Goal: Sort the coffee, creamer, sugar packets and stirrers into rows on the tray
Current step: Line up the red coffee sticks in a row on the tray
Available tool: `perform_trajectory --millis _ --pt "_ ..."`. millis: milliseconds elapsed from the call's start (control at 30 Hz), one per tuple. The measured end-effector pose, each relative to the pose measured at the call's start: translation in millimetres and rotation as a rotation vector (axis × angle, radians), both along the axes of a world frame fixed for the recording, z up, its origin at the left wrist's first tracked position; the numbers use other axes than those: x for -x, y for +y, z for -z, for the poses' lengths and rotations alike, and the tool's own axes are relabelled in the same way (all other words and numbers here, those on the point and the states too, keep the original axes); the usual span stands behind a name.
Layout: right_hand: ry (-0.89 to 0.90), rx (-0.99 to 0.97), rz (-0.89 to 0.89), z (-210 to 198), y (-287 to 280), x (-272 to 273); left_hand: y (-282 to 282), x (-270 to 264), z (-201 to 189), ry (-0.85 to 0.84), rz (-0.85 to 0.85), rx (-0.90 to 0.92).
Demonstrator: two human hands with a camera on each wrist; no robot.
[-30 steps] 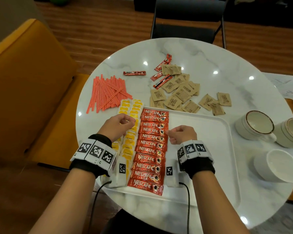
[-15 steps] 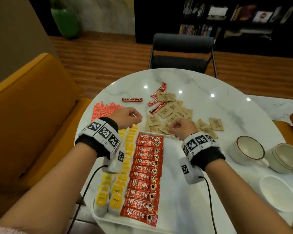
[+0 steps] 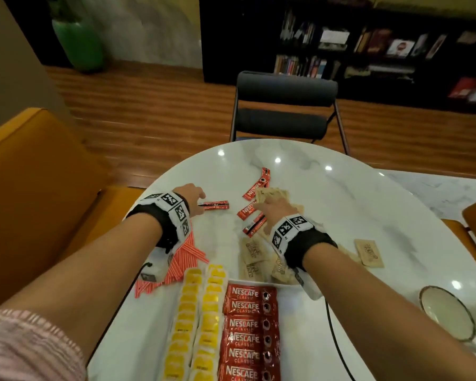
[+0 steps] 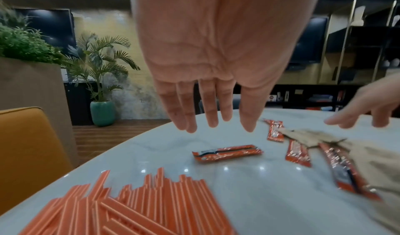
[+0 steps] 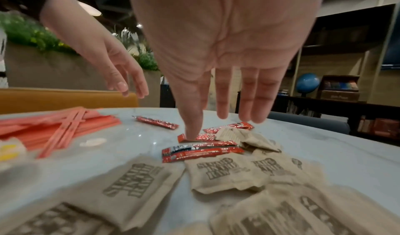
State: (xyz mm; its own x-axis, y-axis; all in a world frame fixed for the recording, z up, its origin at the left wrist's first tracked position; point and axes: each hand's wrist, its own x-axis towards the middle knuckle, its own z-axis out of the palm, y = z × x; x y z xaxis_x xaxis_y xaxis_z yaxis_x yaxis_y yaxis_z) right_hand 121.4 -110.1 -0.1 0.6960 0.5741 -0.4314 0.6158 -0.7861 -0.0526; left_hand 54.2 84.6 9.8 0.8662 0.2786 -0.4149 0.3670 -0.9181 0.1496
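My left hand [image 3: 195,198] [image 4: 216,125] hovers with straight fingers just above a lone red coffee stick [image 3: 216,204] [image 4: 227,153] and holds nothing. My right hand [image 3: 270,206] [image 5: 223,117] is spread over a cluster of red coffee sticks [image 3: 254,226] [image 5: 201,153], its thumb tip touching one. Brown sugar packets [image 3: 254,254] [image 5: 218,172] lie scattered under and behind that hand. Orange stirrers [image 3: 184,257] [image 4: 140,204] are piled under my left wrist. On the white tray [image 3: 297,325], yellow creamer packets [image 3: 201,312] and Nescafe coffee packets [image 3: 248,325] lie in rows.
A rimmed cup [image 3: 445,312] stands at the table's right edge. One sugar packet [image 3: 368,253] lies apart on the right. A dark chair [image 3: 283,105] stands beyond the round table, and an orange seat [image 3: 25,174] is on the left.
Both hands left the coffee row on the tray and reached forward to the loose packets on the table. Their curled fingers have straightened. The head view has tilted up.
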Motion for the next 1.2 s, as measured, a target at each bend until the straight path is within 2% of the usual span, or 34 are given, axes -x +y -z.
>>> perform_trajectory --millis 167,367,567,667,800,933,1067,1133,1200 --pt "-0.17 0.207 -0.218 15.9 27.3 -19.2 13.6 -21.2 26.3 0.07 0.058 -0.016" --pt "-0.284 0.259 -0.389 17.7 42.1 -22.2 15.3 -44.7 39.9 0.102 0.136 -0.038" --pt "-0.209 0.326 -0.393 12.1 47.4 -26.1 5.9 -55.8 38.0 0.211 0.143 0.003" --pt "-0.171 0.311 -0.385 12.7 49.6 -28.7 0.5 -57.0 37.2 0.185 0.074 0.111" --pt "-0.055 0.29 -0.283 20.5 54.3 -38.7 -6.1 -56.2 36.0 0.072 -0.137 0.512" --pt "0.065 0.053 -0.054 6.5 50.4 -46.8 -3.1 -56.1 29.3 0.027 -0.261 0.692" --pt "0.273 -0.404 0.294 -8.2 43.9 -48.1 -4.8 -55.7 25.0 0.012 -0.396 1.004" --pt "0.407 -0.626 0.461 -10.0 48.2 -44.1 -8.8 -56.9 24.6 -0.021 -0.418 1.097" --pt "0.474 -0.766 0.574 -10.5 55.4 -40.8 -16.0 -58.3 21.2 -0.049 -0.39 1.227"
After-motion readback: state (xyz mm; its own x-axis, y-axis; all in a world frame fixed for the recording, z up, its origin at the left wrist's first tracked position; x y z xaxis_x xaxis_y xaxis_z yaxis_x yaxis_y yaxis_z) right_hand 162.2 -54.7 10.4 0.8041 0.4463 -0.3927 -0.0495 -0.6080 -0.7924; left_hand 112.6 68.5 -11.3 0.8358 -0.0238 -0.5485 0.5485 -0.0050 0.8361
